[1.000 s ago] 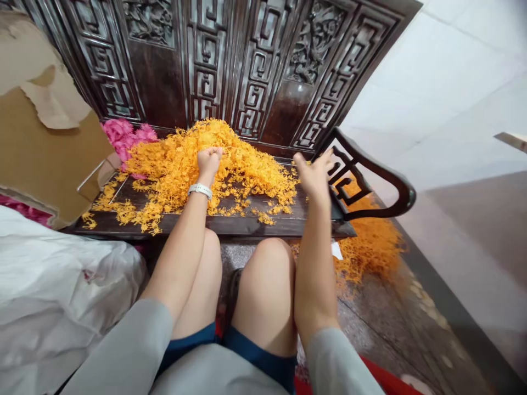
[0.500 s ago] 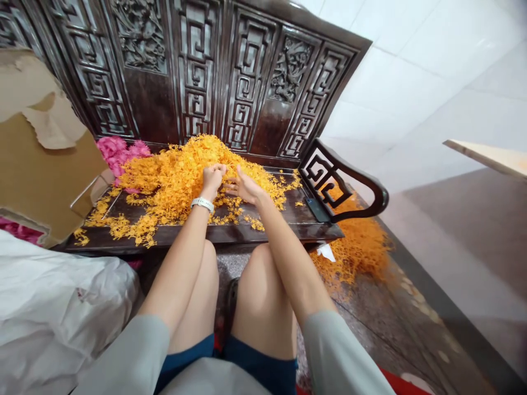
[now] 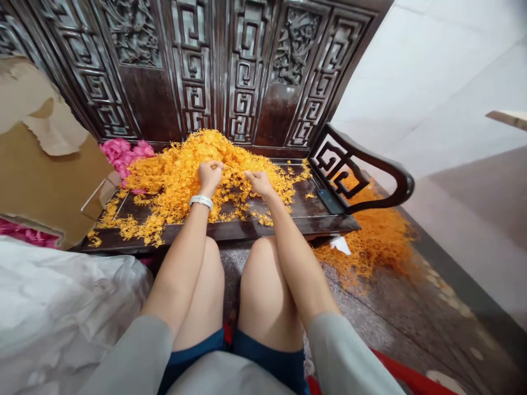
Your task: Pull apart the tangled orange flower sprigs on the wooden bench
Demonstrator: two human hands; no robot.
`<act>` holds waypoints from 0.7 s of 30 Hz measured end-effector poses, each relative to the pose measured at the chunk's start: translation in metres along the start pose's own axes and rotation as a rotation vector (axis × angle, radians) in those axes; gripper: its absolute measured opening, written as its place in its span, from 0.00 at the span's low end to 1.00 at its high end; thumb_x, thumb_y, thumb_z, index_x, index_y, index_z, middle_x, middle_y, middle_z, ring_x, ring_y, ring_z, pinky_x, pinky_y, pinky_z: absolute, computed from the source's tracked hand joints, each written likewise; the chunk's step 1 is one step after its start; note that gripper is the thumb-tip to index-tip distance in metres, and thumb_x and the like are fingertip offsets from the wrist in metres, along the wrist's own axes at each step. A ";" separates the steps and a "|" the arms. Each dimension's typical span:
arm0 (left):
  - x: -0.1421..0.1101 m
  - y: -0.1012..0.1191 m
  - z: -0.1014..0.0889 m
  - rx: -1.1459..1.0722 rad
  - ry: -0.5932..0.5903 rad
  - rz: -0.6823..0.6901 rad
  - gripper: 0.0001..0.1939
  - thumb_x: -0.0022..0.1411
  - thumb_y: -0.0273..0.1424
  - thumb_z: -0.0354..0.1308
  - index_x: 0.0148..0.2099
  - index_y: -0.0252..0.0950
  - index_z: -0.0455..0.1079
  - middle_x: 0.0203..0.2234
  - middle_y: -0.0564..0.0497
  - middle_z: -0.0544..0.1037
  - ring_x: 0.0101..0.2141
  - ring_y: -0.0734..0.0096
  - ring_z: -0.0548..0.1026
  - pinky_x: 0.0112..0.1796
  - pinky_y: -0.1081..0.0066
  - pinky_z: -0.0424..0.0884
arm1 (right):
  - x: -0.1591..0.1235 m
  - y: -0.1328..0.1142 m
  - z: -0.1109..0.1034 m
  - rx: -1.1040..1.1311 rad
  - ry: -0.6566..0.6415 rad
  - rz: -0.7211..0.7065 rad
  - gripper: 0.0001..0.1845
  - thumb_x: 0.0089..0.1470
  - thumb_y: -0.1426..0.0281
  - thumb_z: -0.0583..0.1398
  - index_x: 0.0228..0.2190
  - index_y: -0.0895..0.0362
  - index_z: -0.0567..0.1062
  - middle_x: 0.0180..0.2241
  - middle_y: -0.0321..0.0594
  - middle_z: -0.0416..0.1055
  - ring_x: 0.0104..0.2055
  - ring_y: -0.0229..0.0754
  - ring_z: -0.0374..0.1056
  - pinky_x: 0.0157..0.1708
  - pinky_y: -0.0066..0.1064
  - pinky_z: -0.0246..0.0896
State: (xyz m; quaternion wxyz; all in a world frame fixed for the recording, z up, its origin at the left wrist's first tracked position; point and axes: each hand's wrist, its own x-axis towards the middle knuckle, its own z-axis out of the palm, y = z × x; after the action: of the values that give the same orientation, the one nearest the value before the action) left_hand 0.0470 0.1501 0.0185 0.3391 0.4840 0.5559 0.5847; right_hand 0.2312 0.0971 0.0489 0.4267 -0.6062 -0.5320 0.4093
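My left hand (image 3: pixel 211 176), with a pale watch on its wrist, is closed in a pinch over the heap of yellow-orange artificial flower pieces (image 3: pixel 177 170). What looks like a thin pale stem (image 3: pixel 230 167) runs from its fingertips toward my right hand (image 3: pixel 259 182). My right hand is also closed, thumb against fingers, a short way to the right. Whatever lies between its fingertips is too small to make out. Both hands are above the dark wooden bench seat (image 3: pixel 230 233), where loose yellow pieces lie scattered.
Pink artificial flowers (image 3: pixel 123 156) lie behind a torn cardboard box (image 3: pixel 45 181) at left. A white sack (image 3: pixel 69 307) fills the lower left. A phone (image 3: pixel 329 201) rests by the carved armrest (image 3: pixel 370 153). An orange pile (image 3: pixel 370 247) is on the floor at right.
My right hand has gone from spread fingers to a closed pinch and turned slightly. My left hand stays pinched in nearly the same place. The view has shifted a little.
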 end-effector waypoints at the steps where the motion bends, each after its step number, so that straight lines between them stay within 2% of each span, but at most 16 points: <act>1: 0.004 -0.002 0.000 0.020 0.051 0.005 0.08 0.61 0.28 0.65 0.28 0.37 0.77 0.24 0.49 0.75 0.31 0.61 0.74 0.41 0.64 0.70 | -0.008 -0.008 -0.004 -0.054 -0.122 -0.026 0.31 0.67 0.53 0.68 0.22 0.53 0.60 0.17 0.24 0.49 0.22 0.30 0.44 0.22 0.26 0.41; 3: 0.009 -0.005 0.002 0.033 0.089 0.003 0.08 0.62 0.28 0.65 0.29 0.37 0.77 0.24 0.50 0.75 0.32 0.62 0.75 0.42 0.65 0.70 | -0.025 -0.027 -0.011 -0.136 -0.372 -0.086 0.32 0.66 0.52 0.69 0.22 0.53 0.60 0.16 0.23 0.49 0.20 0.29 0.43 0.20 0.25 0.40; 6: 0.009 -0.004 0.010 -0.039 0.062 -0.006 0.07 0.63 0.25 0.63 0.31 0.36 0.77 0.25 0.51 0.75 0.32 0.64 0.75 0.41 0.67 0.71 | -0.047 -0.051 -0.018 -0.167 -0.568 -0.101 0.35 0.62 0.50 0.72 0.21 0.52 0.58 0.15 0.23 0.49 0.17 0.27 0.45 0.17 0.24 0.42; 9: 0.003 0.001 0.019 -0.098 0.056 -0.012 0.06 0.63 0.23 0.62 0.33 0.35 0.79 0.27 0.51 0.77 0.33 0.65 0.76 0.42 0.68 0.72 | -0.056 -0.060 -0.021 -0.143 -0.665 -0.047 0.32 0.61 0.48 0.72 0.22 0.55 0.66 0.14 0.23 0.52 0.15 0.28 0.48 0.15 0.23 0.47; 12: -0.001 0.004 0.023 -0.093 0.073 0.013 0.06 0.65 0.26 0.63 0.34 0.35 0.79 0.30 0.49 0.80 0.35 0.65 0.78 0.44 0.68 0.73 | -0.059 -0.061 -0.025 -0.122 -0.734 -0.030 0.30 0.61 0.47 0.71 0.24 0.57 0.72 0.14 0.27 0.61 0.15 0.28 0.52 0.14 0.22 0.51; 16: -0.005 0.009 0.024 -0.106 0.119 0.022 0.07 0.70 0.30 0.63 0.37 0.35 0.79 0.33 0.46 0.83 0.37 0.65 0.79 0.45 0.68 0.74 | -0.061 -0.066 -0.028 -0.162 -0.796 -0.017 0.29 0.61 0.47 0.71 0.24 0.58 0.74 0.16 0.33 0.70 0.14 0.30 0.56 0.14 0.23 0.55; 21: -0.010 0.015 0.024 -0.100 0.164 0.010 0.07 0.72 0.29 0.60 0.40 0.34 0.79 0.37 0.45 0.85 0.40 0.65 0.81 0.45 0.70 0.74 | -0.062 -0.070 -0.018 -0.228 -0.878 0.015 0.29 0.64 0.48 0.69 0.24 0.58 0.74 0.15 0.34 0.71 0.13 0.30 0.55 0.13 0.22 0.55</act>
State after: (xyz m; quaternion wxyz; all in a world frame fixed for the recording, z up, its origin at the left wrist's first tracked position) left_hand 0.0751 0.1458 0.0294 0.3131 0.4198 0.5495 0.6510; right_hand 0.2217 0.0388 0.1235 0.0882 -0.4220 -0.6997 0.5697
